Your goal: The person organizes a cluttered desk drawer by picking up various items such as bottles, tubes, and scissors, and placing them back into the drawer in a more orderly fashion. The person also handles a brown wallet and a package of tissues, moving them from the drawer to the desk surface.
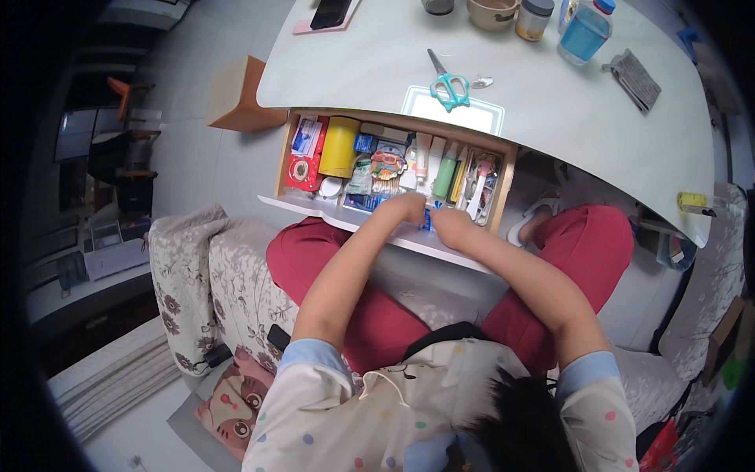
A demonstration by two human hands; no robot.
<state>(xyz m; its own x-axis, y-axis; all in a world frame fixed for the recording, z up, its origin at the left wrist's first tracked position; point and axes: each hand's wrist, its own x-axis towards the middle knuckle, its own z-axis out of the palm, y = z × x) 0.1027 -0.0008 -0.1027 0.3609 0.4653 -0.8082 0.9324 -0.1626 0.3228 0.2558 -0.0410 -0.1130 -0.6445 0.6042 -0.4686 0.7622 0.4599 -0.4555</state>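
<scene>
An open drawer point(503, 194) full of small household goods lies before me. Over its front edge my left hand point(407, 206) bends inward, its fingertips hidden. My right hand point(453, 227) is curled close beside it, gripping the edge of a small blue-and-white packet point(427, 219) between the two hands. Whether my left fingers also pinch the packet cannot be seen. Just beyond the hands are cotton swabs point(386, 185), a green bottle point(444, 173), a pale tube point(422, 154) and a wire basket point(497, 168) of small items. Farther left stands a yellow cylindrical container point(340, 146) beside a red package point(302, 171).
On the white tabletop point(365, 71) lie teal-handled scissors point(450, 89), a folded grey cloth point(636, 81) and a phone point(330, 13). A bottle of blue liquid point(584, 36), a jar point(534, 20) and a bowl point(491, 13) stand at the back. A cardboard box point(242, 97) is left of the table.
</scene>
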